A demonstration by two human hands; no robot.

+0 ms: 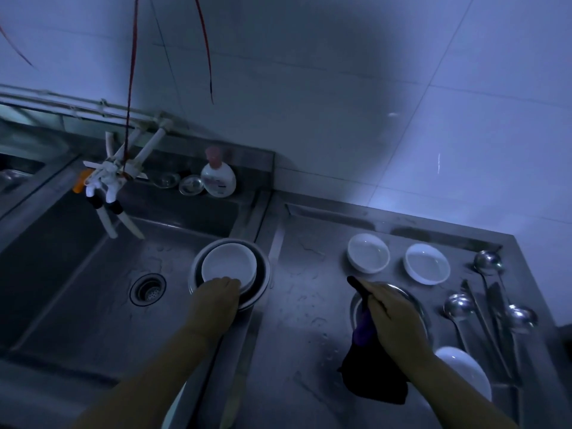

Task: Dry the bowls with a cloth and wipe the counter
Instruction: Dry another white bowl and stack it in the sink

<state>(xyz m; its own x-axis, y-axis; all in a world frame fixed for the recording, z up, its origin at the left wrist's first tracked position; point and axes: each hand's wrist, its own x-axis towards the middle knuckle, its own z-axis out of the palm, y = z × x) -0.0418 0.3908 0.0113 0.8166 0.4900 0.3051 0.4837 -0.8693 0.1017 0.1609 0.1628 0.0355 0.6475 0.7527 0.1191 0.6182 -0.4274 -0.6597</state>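
We stood at a stainless steel counter (309,305) beaded with water drops, in a dim, bluish room with a white tiled wall (340,88) behind it. Our right hand (393,317) was curled around a dark cloth (371,376), which hung down below the wrist toward us, and the hand lay over a steel bowl (414,300) of which only the rim showed. Just beyond that hand two white bowls (368,252) (427,263) sat upright side by side on the counter, their insides glossy; nearer to us, by the forearm, a third white dish (464,370) lay partly hidden. To the right of the hand steel ladles (458,308) and other utensils were laid out. Our left hand (216,297) reached to the sink's (77,274) right edge, its fingers bent over the near rim of a white bowl (229,263) nested inside a steel bowl (263,274); how firmly it gripped we could not tell. Left of that hand was the drain (148,288), and beyond it a soap bottle (218,178) and a white tap (105,181).
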